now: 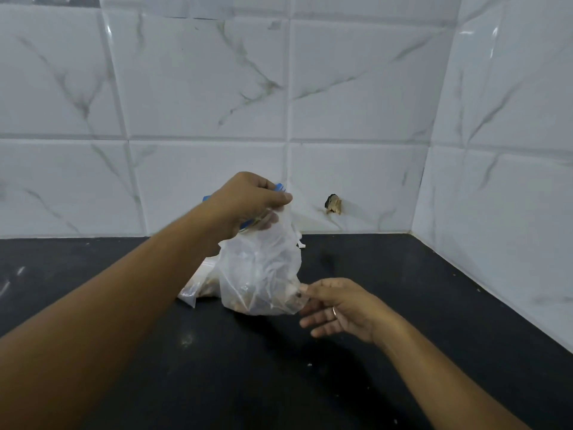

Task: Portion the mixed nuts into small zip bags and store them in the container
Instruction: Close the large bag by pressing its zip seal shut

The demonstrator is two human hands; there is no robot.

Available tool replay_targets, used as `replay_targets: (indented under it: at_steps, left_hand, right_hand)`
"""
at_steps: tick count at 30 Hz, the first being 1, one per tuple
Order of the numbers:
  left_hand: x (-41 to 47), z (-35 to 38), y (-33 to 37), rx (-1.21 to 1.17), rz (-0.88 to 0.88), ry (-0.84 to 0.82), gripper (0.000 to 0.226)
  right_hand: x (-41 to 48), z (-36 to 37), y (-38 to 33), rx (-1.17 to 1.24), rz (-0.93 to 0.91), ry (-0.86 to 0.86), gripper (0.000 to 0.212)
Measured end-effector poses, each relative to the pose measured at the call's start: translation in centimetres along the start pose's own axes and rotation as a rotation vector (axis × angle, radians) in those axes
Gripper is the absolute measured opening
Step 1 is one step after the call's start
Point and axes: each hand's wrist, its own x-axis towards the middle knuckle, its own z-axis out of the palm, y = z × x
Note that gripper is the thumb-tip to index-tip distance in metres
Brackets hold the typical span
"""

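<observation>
A black surface [403, 274] meets white marble-tiled walls [201, 88] in a corner. There are two clear bags. The nut bag [260, 274] hangs with its top clutched in the left grip [251, 197], and the second bag [198, 283] lies behind it. The right grip [338, 308], fingers relaxed, is at the nut bag's lower corner.

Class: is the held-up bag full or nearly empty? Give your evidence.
Nearly empty: the bag hangs from the left hand, with nuts only at its bottom and crumpled clear plastic above.

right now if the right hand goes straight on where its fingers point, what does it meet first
Probably the lower corner of the crumpled clear plastic bag of nuts held up by the left hand; depth is unclear.
</observation>
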Motion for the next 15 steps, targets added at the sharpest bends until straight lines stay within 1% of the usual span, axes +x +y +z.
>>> replay_targets:
  at_steps: [1,3,5,8,11,15]
  left_hand:
    - [0.1,-0.1,0.0,-0.039,-0.026,-0.010,0.019]
    - [0.3,-0.1,0.0,-0.103,-0.071,-0.030,0.016]
    - [0.3,-0.2,0.1,-0.104,-0.085,-0.042,0.017]
    - [0.8,-0.9,0.0,0.026,-0.031,-0.018,0.025]
    - [1.4,-2.3,0.7,0.140,0.038,0.050,0.030]
    - [1.6,-3.6,2.0,0.312,0.035,0.048,0.028]
  right_hand:
    - [0.0,0.1,0.0,0.037,-0.002,-0.001,0.033]
    - [0.3,0.3,0.1,0.058,-0.011,0.049,0.021]
    - [0.7,0.4,0.2,0.053,-0.023,0.126,0.017]
    - [1.1,0.1,0.4,-0.046,-0.055,0.256,0.019]
    - [1.4,-0.8,1.2,-0.163,-0.061,0.368,0.025]
    - [1.7,-1.7,1.9,-0.252,-0.074,0.429,0.024]
